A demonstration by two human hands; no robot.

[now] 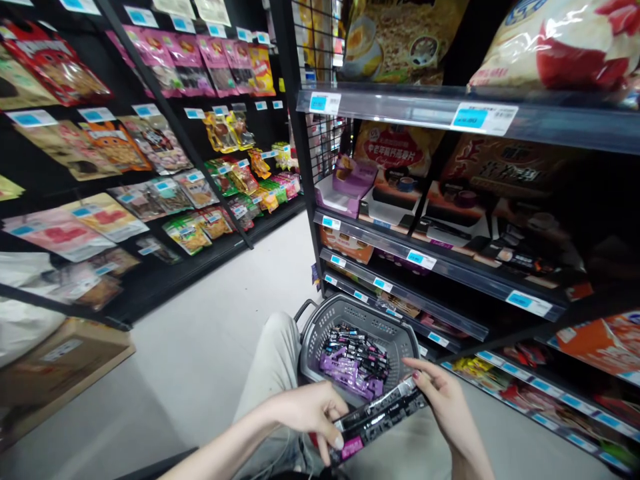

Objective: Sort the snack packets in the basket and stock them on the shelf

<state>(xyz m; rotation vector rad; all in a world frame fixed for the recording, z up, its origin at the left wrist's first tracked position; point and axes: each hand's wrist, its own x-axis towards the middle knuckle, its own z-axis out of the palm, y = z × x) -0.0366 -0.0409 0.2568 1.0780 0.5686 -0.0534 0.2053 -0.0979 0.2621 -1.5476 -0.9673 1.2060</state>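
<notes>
Between my two hands, black stick sachets [383,415] with a pink patch at one end lie side by side above my lap. My left hand [313,413] pinches their near end, thumb on top. The far end is gripped by my right hand [440,393], its thumb and fingers closed on it. Just beyond stands a grey shopping basket [400,327] with perforated walls. Inside it lies a loose pile of black stick sachets [357,347] and purple stick sachets [350,373]. How many sachets my hands hold I cannot tell.
Right of the basket rise black shelves [400,247] with price tags, holding display boxes [395,193] and large food bags [560,53]. Across the pale floor [210,327], a rack of packaged snacks [190,60] stands at the left. A cardboard box [65,360] sits at lower left.
</notes>
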